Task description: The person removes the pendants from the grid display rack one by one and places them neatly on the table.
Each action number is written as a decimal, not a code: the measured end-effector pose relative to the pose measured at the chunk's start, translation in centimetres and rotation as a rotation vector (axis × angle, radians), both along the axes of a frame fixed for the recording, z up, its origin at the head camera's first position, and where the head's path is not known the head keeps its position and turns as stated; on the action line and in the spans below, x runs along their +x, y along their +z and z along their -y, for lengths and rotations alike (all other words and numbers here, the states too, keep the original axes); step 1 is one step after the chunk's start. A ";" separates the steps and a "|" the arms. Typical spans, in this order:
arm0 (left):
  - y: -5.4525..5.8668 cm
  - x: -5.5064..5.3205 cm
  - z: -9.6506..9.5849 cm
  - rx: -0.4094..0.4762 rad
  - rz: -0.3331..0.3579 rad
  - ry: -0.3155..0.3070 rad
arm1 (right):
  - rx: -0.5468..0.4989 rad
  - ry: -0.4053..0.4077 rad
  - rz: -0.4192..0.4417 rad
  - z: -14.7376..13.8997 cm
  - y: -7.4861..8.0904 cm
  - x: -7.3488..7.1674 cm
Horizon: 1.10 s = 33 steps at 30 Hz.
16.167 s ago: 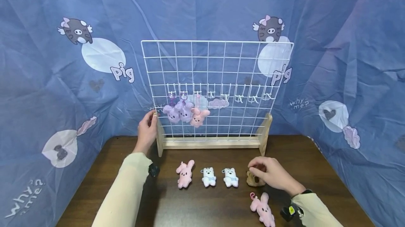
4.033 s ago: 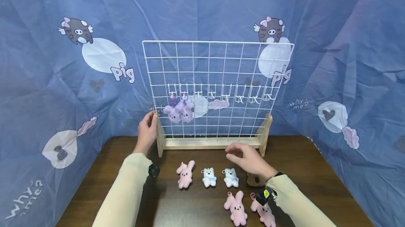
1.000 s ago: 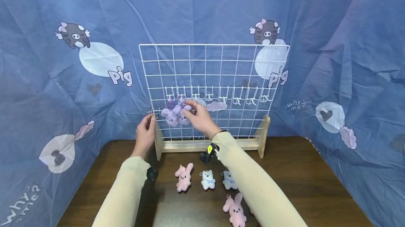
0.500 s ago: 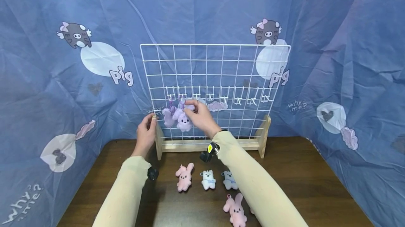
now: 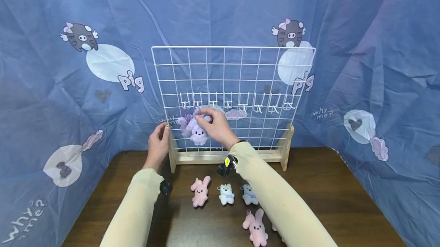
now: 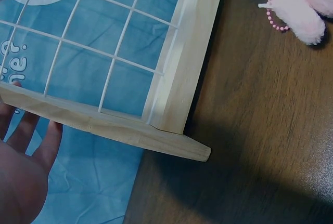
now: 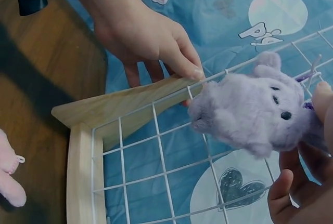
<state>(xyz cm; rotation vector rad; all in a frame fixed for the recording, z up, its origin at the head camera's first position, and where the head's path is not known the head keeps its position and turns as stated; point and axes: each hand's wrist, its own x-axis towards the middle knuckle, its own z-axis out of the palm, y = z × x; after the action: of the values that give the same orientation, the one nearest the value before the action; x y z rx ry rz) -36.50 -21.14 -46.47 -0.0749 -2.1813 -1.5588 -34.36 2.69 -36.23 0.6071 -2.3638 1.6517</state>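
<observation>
My right hand pinches the top of a purple plush keychain at the left of a white wire grid rack. In the right wrist view the plush faces up beside my thumb, and its purple strap is partly covered by the fingers. Just behind it hangs a second purple plush keychain, partly hidden. My left hand grips the rack's left wooden post near its top; the left wrist view shows fingers wrapped behind that post.
White hooks line the grid to the right. On the brown table lie a pink bunny plush, two white bear plushes and a nearer pink bunny. Another pink plush is mostly hidden by my right sleeve.
The pink plush that hung third on the rack now lies on the table. My right hand has moved from above the table to the second purple plush, which has shifted forward and down slightly.
</observation>
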 end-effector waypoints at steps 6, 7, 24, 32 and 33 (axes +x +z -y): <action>0.1 0.0 0.0 -0.005 0.000 0.005 | 0.020 -0.026 -0.027 0.2 0.4 0.3; 0.0 0.0 0.0 -0.007 0.003 0.005 | 0.025 -0.028 -0.031 0.2 0.5 0.3; 0.0 0.1 -0.1 -0.005 0.009 0.006 | 0.008 -0.028 -0.059 0.1 0.4 0.6; -0.2 0.0 0.1 -0.008 0.009 0.000 | -0.031 -0.010 -0.036 -0.2 0.4 1.0; -0.2 0.0 0.1 -0.008 0.008 0.000 | -0.042 -0.004 -0.032 -0.3 0.4 1.0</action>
<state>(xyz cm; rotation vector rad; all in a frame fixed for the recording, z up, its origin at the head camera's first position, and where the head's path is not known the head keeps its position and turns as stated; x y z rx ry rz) -36.49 -21.20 -46.66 -0.0715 -2.1942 -1.5529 -33.35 2.95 -35.86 0.6161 -2.3000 1.6727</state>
